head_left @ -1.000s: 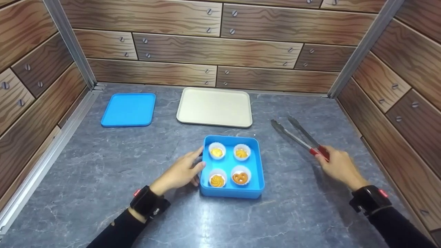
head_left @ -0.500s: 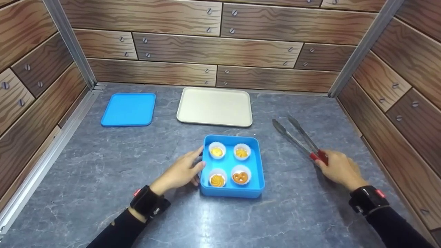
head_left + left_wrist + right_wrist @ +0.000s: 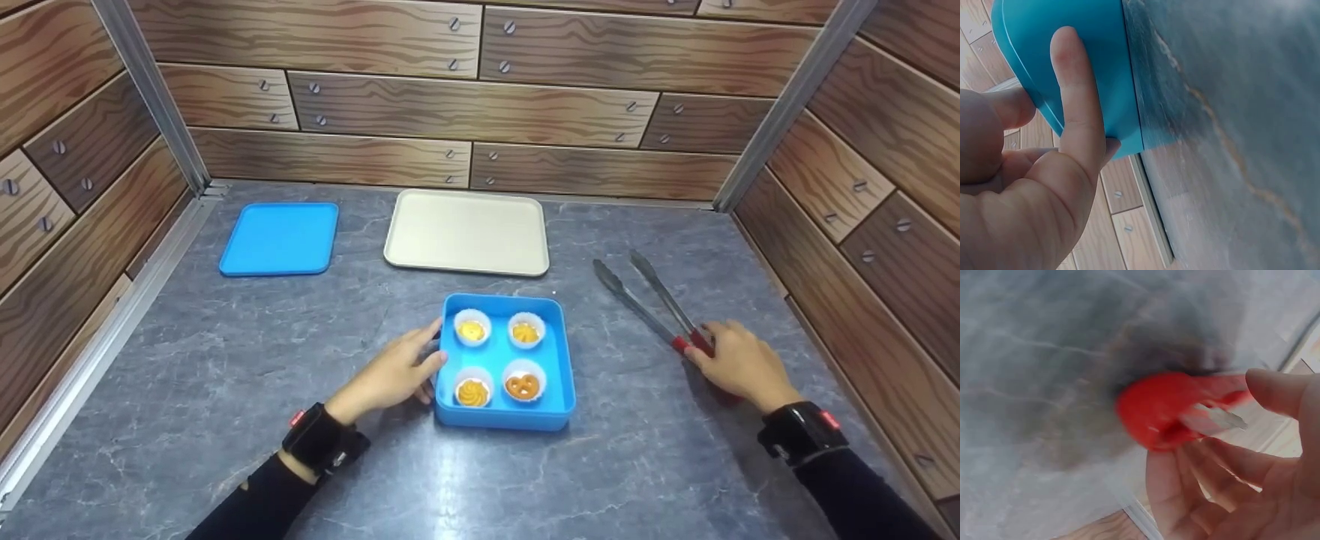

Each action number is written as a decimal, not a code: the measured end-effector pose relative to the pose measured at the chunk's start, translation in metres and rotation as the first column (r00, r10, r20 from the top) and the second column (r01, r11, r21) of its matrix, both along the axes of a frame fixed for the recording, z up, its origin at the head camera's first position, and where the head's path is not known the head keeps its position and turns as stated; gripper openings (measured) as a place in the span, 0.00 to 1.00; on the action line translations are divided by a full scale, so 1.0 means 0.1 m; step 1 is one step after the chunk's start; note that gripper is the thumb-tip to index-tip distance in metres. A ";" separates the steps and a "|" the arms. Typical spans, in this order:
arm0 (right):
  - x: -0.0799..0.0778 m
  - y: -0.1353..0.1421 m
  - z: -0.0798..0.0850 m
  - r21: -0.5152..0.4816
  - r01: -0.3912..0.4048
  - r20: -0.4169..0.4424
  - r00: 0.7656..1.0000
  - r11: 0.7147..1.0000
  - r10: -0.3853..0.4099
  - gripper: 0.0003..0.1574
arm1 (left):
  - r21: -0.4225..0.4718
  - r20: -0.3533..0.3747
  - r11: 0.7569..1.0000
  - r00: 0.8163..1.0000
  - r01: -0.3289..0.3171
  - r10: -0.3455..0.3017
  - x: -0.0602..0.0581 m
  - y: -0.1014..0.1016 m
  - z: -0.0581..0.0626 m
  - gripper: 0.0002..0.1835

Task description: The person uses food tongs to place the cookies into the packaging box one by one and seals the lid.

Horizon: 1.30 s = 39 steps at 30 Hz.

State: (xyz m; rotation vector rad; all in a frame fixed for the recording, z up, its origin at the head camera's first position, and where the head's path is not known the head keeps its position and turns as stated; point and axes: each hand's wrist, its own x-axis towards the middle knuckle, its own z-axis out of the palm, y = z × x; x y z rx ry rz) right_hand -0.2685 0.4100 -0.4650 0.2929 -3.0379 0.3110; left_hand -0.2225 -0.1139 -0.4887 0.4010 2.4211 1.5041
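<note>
A square blue box (image 3: 504, 418) holds several white paper cups (image 3: 459, 335), each with a small snack. One is a pretzel (image 3: 523, 387); another is a swirled cookie (image 3: 473, 393). My left hand (image 3: 394, 371) rests against the box's left side, straight fingers along the outer wall (image 3: 1112, 84) and thumb at the rim. To the right, metal tongs (image 3: 643, 309) lie spread with their tips pointing away. Thumb and fingers of my right hand (image 3: 744, 365) hold their red handles, one on each side. The handle end (image 3: 1154, 408) shows in the right wrist view.
A flat blue lid (image 3: 279, 238) lies at the back left. Beside it, at the back middle, is a cream tray (image 3: 466, 232). Wood-patterned walls (image 3: 480, 112) close in the grey marbled table (image 3: 300, 330) at the back and both sides.
The tongs have shifted slightly, and my right hand's fingers have loosened around the handles, with the red handle end now showing beneath the hand. My left hand and the box have stayed put.
</note>
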 end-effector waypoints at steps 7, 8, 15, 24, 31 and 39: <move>0.09 -0.25 0.26 -0.176 -0.056 -0.180 0.983 0.983 0.024 0.34 | -0.049 -0.042 0.999 0.999 -0.016 0.014 -0.14 -0.19 0.07 0.34; 0.11 -0.30 0.29 -0.201 -0.076 -0.207 0.978 0.977 0.034 0.33 | -0.072 -0.066 0.997 0.998 -0.029 0.024 -0.19 -0.25 0.09 0.33; 0.29 -0.64 0.46 -0.319 -0.233 -0.344 0.932 0.919 0.117 0.26 | -0.252 -0.316 0.934 0.933 -0.255 0.170 -0.69 -0.90 0.25 0.25; 0.48 -0.89 0.51 -0.349 -0.321 -0.331 0.921 0.880 0.204 0.26 | -0.399 -0.330 0.788 0.875 -0.468 0.353 -0.97 -1.85 0.17 0.25; 0.54 -0.92 0.49 -0.368 -0.361 -0.332 0.912 0.857 0.241 0.25 | -0.507 -0.336 0.695 0.860 -0.509 0.385 -0.99 -2.21 0.02 0.23; 0.55 -0.89 0.43 -0.397 -0.359 -0.318 0.917 0.845 0.241 0.25 | -0.528 -0.338 0.681 0.861 -0.508 0.381 -0.99 -2.30 -0.03 0.20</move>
